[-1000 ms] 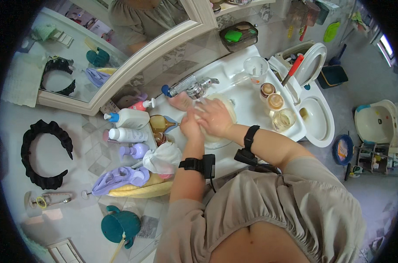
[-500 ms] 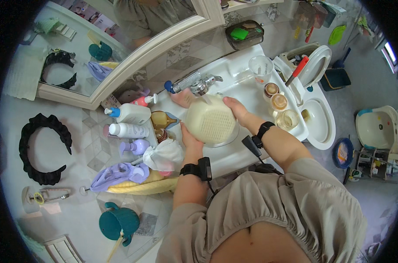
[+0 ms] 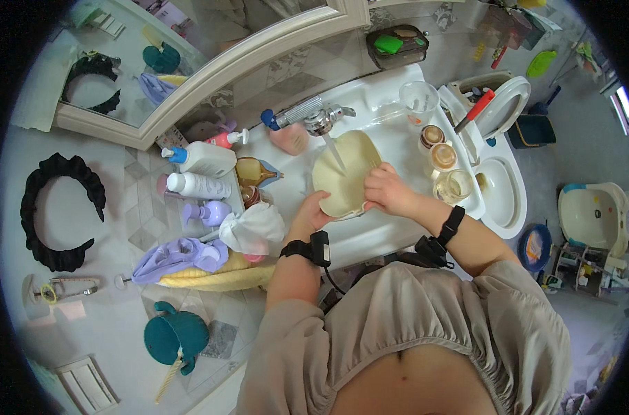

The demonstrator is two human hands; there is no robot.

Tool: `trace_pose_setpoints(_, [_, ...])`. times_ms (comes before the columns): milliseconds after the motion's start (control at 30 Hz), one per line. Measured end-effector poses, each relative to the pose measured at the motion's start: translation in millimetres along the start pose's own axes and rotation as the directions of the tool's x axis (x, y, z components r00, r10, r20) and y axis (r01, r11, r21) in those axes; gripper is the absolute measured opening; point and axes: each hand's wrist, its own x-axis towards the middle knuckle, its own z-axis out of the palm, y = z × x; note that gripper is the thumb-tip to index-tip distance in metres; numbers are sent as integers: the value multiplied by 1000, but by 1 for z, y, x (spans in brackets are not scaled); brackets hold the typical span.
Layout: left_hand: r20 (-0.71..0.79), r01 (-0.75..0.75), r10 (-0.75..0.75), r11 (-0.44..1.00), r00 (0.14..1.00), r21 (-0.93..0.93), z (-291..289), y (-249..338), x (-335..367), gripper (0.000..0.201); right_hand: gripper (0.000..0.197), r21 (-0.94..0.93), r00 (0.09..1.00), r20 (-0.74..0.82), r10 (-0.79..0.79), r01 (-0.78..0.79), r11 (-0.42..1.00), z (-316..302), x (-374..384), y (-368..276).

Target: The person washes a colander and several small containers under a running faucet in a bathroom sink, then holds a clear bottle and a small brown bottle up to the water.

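Over the white sink (image 3: 307, 173), a cream plastic bowl (image 3: 347, 178) is tilted with its hollow side showing. Water runs from the metal faucet (image 3: 320, 123) into it. My left hand (image 3: 314, 213) grips the bowl's near left rim, thumb on the edge. On the near right rim, my right hand (image 3: 389, 189) is closed with curled fingers. Part of both hands' grip is hidden behind the bowl. A pinkish object (image 3: 289, 140) lies beneath the faucet.
Pump bottles (image 3: 207, 160), a white cloth (image 3: 252, 228) and a purple cloth (image 3: 179, 259) crowd the left side. Jars (image 3: 442, 157) and a clear cup (image 3: 418, 102) line the sink's right edge. Beyond stands a toilet (image 3: 498, 197). A mirror (image 3: 259, 41) hangs behind.
The bowl has turned from its textured underside to its hollow inside and shifted slightly right. My right hand has moved from the far rim to the near right rim. Water now falls into the bowl.
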Motion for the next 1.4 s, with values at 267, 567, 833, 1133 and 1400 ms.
trace_pose_setpoints(267, [-85, -425, 472, 848, 877, 317, 65, -15, -14, 70, 39, -421, 826, 402, 396, -217, 881, 55, -10, 23])
trace_pose_setpoints(567, [-33, -461, 598, 650, 801, 604, 59, 17, -32, 78, 69, -343, 784, 583, 212, 1, 939, 66, -16, 63])
trace_pose_setpoints(833, [-223, -218, 776, 419, 590, 881, 52, 10, -46, 77, 66, -634, 795, 160, 584, -371, 679, 53, 11, 44])
trace_pose_setpoints(1133, [153, -44, 982, -149, 114, 988, 62, 6, -65, 67, 37, 227, 175, 578, 797, -973, 49, 142, -27, 75])
trace_pose_setpoints(1400, [286, -16, 957, -287, -45, 958, 55, 11, -82, 63, 19, 293, -21, 769, 639, -877, -382, 124, -22, 72])
